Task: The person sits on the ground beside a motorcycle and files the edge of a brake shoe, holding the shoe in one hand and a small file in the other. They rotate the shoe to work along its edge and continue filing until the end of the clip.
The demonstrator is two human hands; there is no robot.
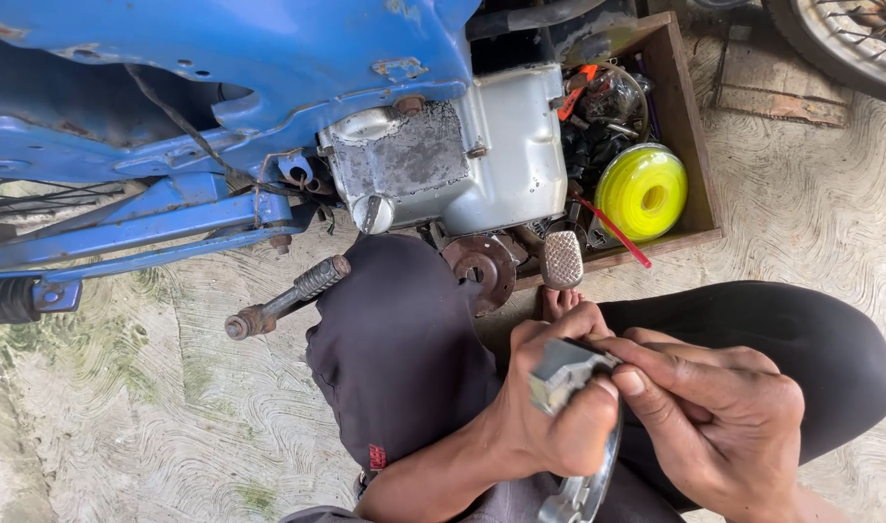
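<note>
left hand [549, 407]: clenched round grey metal part [562, 373], steadying it | right hand [719, 421]: fingers pinch its edge | place: below silver engine case [462, 155], beside wooden box [690, 126]

Hands: I see my left hand [549, 407] and right hand [719, 426] bare, no gloves, no rings.
Forearms: bare, no sleeves in view.
Legs: dark trousers; small red mark on the left knee cloth.
Feet: bare toes.

Single head view, looking steeply down, close over hands [646, 407]; blue motorbike frame [220, 87] just ahead, ground below.
</note>
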